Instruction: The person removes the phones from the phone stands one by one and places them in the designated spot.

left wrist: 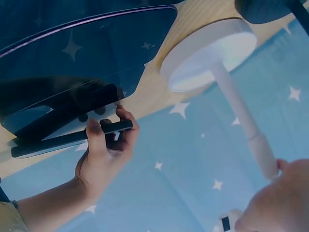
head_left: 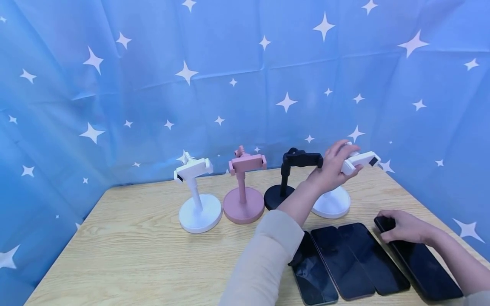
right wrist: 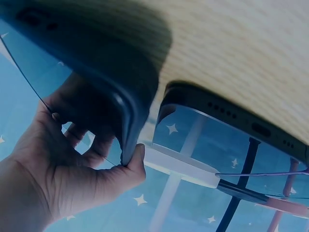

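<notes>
At the right end of a row of phone stands, my left hand (head_left: 332, 170) grips the upper part of a white phone stand (head_left: 332, 204), just behind its clamp head (head_left: 360, 162). The left wrist view shows that stand's post (left wrist: 234, 99) running up from its round base to the fingers. My right hand (head_left: 411, 228) holds a black smartphone (head_left: 430, 272) by its far end, thumb on one long edge and fingers on the other. In the right wrist view this phone (right wrist: 108, 79) casts a shadow on the table close beside it.
Left of the gripped stand are a black stand (head_left: 277, 195), a pink stand (head_left: 243, 206) and another white stand (head_left: 200, 214). Several more dark phones (head_left: 342, 263) lie side by side on the wooden table (head_left: 134, 250), left of the held one. A blue star-patterned cloth (head_left: 229, 106) hangs behind.
</notes>
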Motion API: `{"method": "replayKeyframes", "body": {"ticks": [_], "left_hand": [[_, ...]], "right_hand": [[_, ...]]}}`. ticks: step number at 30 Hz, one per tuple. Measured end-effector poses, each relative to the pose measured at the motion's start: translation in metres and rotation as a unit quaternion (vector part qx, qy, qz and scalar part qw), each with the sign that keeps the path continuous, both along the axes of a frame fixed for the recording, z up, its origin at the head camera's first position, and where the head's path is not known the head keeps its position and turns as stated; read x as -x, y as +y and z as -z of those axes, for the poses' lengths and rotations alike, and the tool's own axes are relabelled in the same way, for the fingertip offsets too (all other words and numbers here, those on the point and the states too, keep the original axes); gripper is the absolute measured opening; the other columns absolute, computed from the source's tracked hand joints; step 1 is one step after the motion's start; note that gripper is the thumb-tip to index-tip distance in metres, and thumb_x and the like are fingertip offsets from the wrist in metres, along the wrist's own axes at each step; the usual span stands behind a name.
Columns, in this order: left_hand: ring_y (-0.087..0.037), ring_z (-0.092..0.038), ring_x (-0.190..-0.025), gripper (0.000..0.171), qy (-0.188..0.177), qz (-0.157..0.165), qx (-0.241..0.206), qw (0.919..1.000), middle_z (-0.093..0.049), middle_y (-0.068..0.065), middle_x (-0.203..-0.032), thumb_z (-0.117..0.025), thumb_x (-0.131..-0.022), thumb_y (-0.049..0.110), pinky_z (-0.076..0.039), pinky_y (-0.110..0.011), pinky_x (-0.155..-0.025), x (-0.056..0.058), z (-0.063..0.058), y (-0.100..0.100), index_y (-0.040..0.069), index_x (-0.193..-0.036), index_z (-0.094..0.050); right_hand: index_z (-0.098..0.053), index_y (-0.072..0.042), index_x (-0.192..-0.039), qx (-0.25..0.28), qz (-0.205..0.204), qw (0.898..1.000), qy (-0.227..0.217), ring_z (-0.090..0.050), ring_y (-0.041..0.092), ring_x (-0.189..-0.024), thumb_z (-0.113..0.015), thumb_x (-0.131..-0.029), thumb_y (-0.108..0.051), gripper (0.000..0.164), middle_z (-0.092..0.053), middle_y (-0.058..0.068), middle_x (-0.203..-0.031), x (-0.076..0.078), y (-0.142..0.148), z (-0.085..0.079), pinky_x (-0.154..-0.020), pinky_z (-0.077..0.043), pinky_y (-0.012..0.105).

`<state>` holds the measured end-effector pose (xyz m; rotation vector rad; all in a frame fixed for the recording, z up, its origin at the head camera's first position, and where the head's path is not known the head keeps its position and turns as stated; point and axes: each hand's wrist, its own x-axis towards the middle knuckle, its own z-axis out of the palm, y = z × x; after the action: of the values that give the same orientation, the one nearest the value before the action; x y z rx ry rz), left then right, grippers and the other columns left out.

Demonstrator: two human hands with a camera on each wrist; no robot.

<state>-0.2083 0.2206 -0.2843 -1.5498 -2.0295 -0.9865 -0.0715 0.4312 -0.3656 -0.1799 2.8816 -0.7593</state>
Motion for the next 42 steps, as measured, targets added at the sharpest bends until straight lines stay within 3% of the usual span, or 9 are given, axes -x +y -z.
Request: {"method": "replayKeyframes", "body": {"ticks": [4, 9, 14, 17, 29, 35, 42], "left_hand": [[-0.018, -0.033, -0.13, 0.037, -0.005, 0.0, -0.003, 1.0, -0.039, -0.012, -0.135, -0.059, -0.089, 0.023, -0.021, -0.024, -0.108, 0.002, -0.001, 0.002, 0.008, -0.122, -0.05], [-0.014, -0.032, -0.132, 0.035, -0.028, -0.004, -0.007, 0.9996, -0.039, -0.01, -0.138, -0.058, -0.09, 0.023, -0.025, -0.018, -0.105, 0.001, -0.004, 0.001, 0.01, -0.121, -0.051], [-0.01, -0.035, -0.129, 0.033, -0.07, 0.006, -0.017, 0.9974, -0.036, -0.007, -0.14, -0.057, -0.091, 0.022, -0.033, -0.009, -0.094, -0.001, -0.005, 0.001, 0.012, -0.122, -0.051], [-0.007, -0.03, -0.132, 0.033, -0.103, 0.008, -0.018, 0.9945, -0.033, -0.004, -0.143, -0.055, -0.092, 0.024, -0.036, -0.008, -0.09, -0.002, -0.004, 0.002, 0.015, -0.124, -0.049], [-0.001, -0.024, -0.132, 0.033, -0.194, 0.011, -0.017, 0.9808, -0.027, 0.007, -0.147, -0.052, -0.093, 0.027, -0.034, -0.013, -0.094, -0.008, -0.003, 0.006, 0.021, -0.125, -0.05], [-0.002, -0.023, -0.133, 0.033, -0.216, 0.01, -0.016, 0.9763, -0.026, 0.007, -0.147, -0.053, -0.093, 0.027, -0.037, -0.012, -0.091, -0.01, 0.001, 0.007, 0.022, -0.126, -0.051], [0.0, -0.017, -0.134, 0.034, -0.226, 0.005, -0.021, 0.9738, -0.021, 0.011, -0.149, -0.052, -0.093, 0.027, -0.035, -0.015, -0.096, -0.01, 0.001, 0.003, 0.023, -0.127, -0.05]], "right_hand": [[-0.056, 0.0, -0.099, 0.009, -0.026, 1.0, 0.013, -0.037, 0.003, -0.063, -0.067, -0.069, -0.01, 0.033, -0.043, 0.0, -0.075, 0.005, -0.004, 0.001, -0.055, -0.03, 0.023], [-0.057, -0.002, -0.096, 0.002, -0.037, 0.999, 0.021, -0.036, 0.001, -0.061, -0.068, -0.07, -0.01, 0.03, -0.042, -0.003, -0.071, 0.01, -0.008, -0.001, -0.054, -0.029, 0.022], [-0.058, -0.004, -0.093, -0.029, -0.014, 0.999, 0.027, -0.04, 0.004, -0.065, -0.069, -0.073, -0.015, 0.026, -0.049, -0.001, -0.076, 0.014, -0.007, -0.002, -0.057, -0.033, 0.022], [-0.058, -0.003, -0.092, -0.039, -0.003, 0.999, 0.024, -0.04, 0.005, -0.066, -0.069, -0.076, -0.018, 0.024, -0.05, 0.0, -0.078, 0.014, -0.007, -0.002, -0.058, -0.033, 0.022], [-0.057, 0.001, -0.086, -0.073, 0.051, 0.996, 0.004, -0.042, 0.014, -0.065, -0.065, -0.08, -0.024, 0.027, -0.051, 0.001, -0.073, 0.021, -0.009, -0.003, -0.057, -0.036, 0.027], [-0.056, 0.003, -0.087, -0.079, 0.067, 0.995, -0.002, -0.043, 0.015, -0.062, -0.063, -0.081, -0.023, 0.028, -0.049, 0.001, -0.07, 0.02, -0.009, 0.005, -0.055, -0.036, 0.028], [-0.057, 0.003, -0.086, -0.128, 0.077, 0.989, 0.016, -0.049, 0.02, -0.067, -0.062, -0.081, -0.028, 0.032, -0.056, 0.005, -0.076, 0.024, -0.009, 0.007, -0.06, -0.037, 0.046]]}}
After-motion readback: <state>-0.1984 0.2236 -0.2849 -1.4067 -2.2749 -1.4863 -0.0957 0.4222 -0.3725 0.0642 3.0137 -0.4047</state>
